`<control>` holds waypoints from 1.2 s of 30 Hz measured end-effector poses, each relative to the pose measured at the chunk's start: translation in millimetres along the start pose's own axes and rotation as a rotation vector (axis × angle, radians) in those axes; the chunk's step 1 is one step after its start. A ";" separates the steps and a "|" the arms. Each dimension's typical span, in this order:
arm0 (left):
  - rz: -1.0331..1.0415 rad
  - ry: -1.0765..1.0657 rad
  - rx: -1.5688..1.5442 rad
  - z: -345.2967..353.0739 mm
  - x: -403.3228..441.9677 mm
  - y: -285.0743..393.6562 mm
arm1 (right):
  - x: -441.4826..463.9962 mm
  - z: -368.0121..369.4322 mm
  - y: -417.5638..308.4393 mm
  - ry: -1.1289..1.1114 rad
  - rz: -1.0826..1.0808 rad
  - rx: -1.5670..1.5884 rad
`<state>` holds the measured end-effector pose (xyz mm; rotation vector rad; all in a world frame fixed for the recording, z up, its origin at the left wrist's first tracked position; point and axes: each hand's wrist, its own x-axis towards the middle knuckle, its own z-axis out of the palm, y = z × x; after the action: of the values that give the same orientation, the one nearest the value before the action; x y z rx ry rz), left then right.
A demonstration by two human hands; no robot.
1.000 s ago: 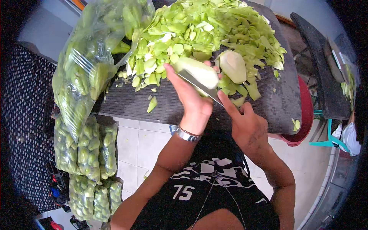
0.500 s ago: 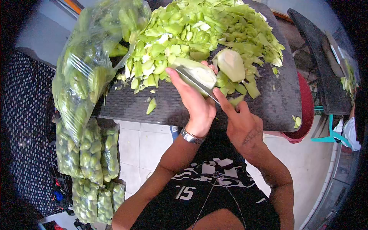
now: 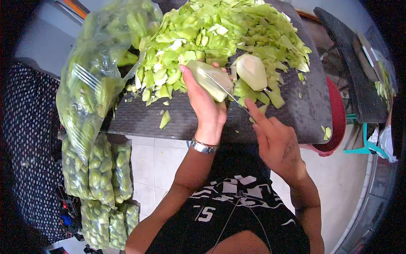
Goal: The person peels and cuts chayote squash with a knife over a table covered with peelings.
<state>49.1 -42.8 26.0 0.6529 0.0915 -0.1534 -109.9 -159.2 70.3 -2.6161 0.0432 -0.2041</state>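
My left hand wears a metal watch and holds a peeled pale green vegetable, thumb on its near side, fingertips showing on its far side. My right hand is closed round a knife, index finger stretched along it. The blade lies across the top of the held vegetable, its tip near the middle. Just right of the left fingertips, a second peeled vegetable rests on green peelings. A large heap of peelings covers the back of the dark table.
At the left a clear plastic bag of green vegetables overhangs the table edge. Several filled bags stand on the floor below. A red tub sits beneath the right edge, near a teal stool and another dark surface.
The knife has shifted from along the near side of the held vegetable to across its top. My right hand has moved slightly right and down, and the vegetable is turned a little.
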 end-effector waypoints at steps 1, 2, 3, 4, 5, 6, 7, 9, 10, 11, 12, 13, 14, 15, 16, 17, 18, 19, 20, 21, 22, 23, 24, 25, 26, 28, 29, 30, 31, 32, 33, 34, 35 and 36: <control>0.012 -0.003 0.020 -5.0 4.3 2.1 | -1.3 -1.6 2.1 -0.009 0.009 0.016; 0.023 -0.007 0.041 -10.1 8.8 3.8 | -4.0 -3.3 4.4 -0.019 0.020 0.031; 0.035 -0.011 0.058 -11.8 12.6 5.2 | -4.8 -5.3 7.1 -0.028 0.029 0.044; 0.043 0.009 0.067 -13.3 14.6 5.9 | -5.8 -7.0 8.2 -0.070 0.058 0.131; 0.048 0.030 0.077 -14.5 15.8 6.9 | -7.2 -8.3 8.4 -0.112 0.090 0.221; 0.057 0.048 0.087 -15.2 17.3 8.1 | -7.3 -9.0 9.3 -0.150 0.119 0.309; 0.050 0.048 0.104 -17.0 18.2 9.3 | -6.7 -7.3 11.2 -0.100 0.166 0.341; 0.035 0.049 0.138 -21.2 17.3 11.2 | -4.8 -4.1 15.7 -0.023 0.257 0.391; 0.004 0.030 0.128 -21.7 15.5 12.6 | -3.7 -3.9 17.7 0.005 0.300 0.411; -0.022 0.011 0.117 -20.7 13.5 15.3 | 0.6 -5.9 20.0 0.010 0.335 0.417; -0.048 -0.006 0.107 -21.2 11.5 18.2 | 5.1 -7.3 21.4 0.013 0.368 0.425; -0.101 -0.077 0.078 -23.5 10.8 21.6 | 9.1 -8.6 21.9 -0.013 0.385 0.450; -0.154 -0.149 0.048 -26.3 11.0 25.3 | 13.0 -8.4 21.4 -0.042 0.361 0.493; -0.205 -0.222 0.018 -26.1 10.6 28.4 | 17.4 -7.7 19.4 -0.072 0.335 0.536; -0.198 -0.169 0.018 -23.8 9.4 29.5 | 20.2 -7.0 18.1 -0.104 0.307 0.579; -0.191 -0.113 0.018 -20.0 7.3 30.6 | 21.3 -5.2 18.2 -0.161 0.316 0.625; -0.182 -0.059 0.018 -16.8 6.6 31.5 | 23.4 -1.8 18.8 -0.219 0.322 0.669; -0.153 -0.089 -0.005 -21.7 9.9 28.6 | 25.4 1.1 19.5 -0.278 0.328 0.712; -0.131 -0.072 0.005 -21.7 10.0 28.9 | 26.3 3.4 20.4 -0.283 0.326 0.698; -0.112 -0.053 0.015 -19.9 9.0 29.9 | 26.1 5.3 21.7 -0.288 0.327 0.684; -0.095 -0.037 0.026 -18.8 8.3 30.7 | 25.6 6.2 22.7 -0.291 0.330 0.670; -0.079 -0.064 0.035 -19.1 8.4 31.4 | 24.9 6.0 23.5 -0.297 0.318 0.674; -0.065 -0.092 0.045 -19.8 8.7 32.0 | 23.8 5.9 24.4 -0.304 0.307 0.677; -0.052 -0.120 0.054 -20.3 8.9 31.6 | 22.5 5.6 25.4 -0.308 0.297 0.680; -0.057 -0.128 0.041 -20.6 9.7 30.6 | 22.4 2.6 25.2 -0.341 0.323 0.678; -0.062 -0.142 0.016 -21.8 10.9 29.8 | 23.2 -5.5 23.2 -0.407 0.369 0.675; -0.080 -0.164 -0.008 -20.8 10.2 30.4 | 21.6 -4.7 24.0 -0.427 0.373 0.700; -0.096 -0.186 -0.032 -18.6 8.8 31.4 | 18.8 -2.8 25.5 -0.448 0.377 0.725; -0.114 -0.207 -0.056 -17.5 7.8 31.6 | 17.0 -0.8 27.3 -0.470 0.381 0.751; -0.131 -0.196 -0.064 -17.7 8.4 30.2 | 16.5 0.6 29.2 -0.478 0.367 0.778; -0.150 -0.183 -0.070 -18.2 9.6 28.4 | 15.7 2.4 30.8 -0.486 0.355 0.807; -0.169 -0.172 -0.074 -18.5 10.1 27.2 | 15.0 4.7 31.7 -0.493 0.342 0.837; -0.189 -0.185 -0.059 -18.5 9.2 26.8 | 14.7 7.8 32.1 -0.497 0.357 0.870; -0.208 -0.199 -0.045 -18.7 7.7 26.5 | 14.7 11.2 31.9 -0.500 0.370 0.903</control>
<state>60.5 -11.5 26.1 0.5795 -0.0288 -0.4144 -93.5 -182.4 46.9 -1.6543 0.2047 0.4616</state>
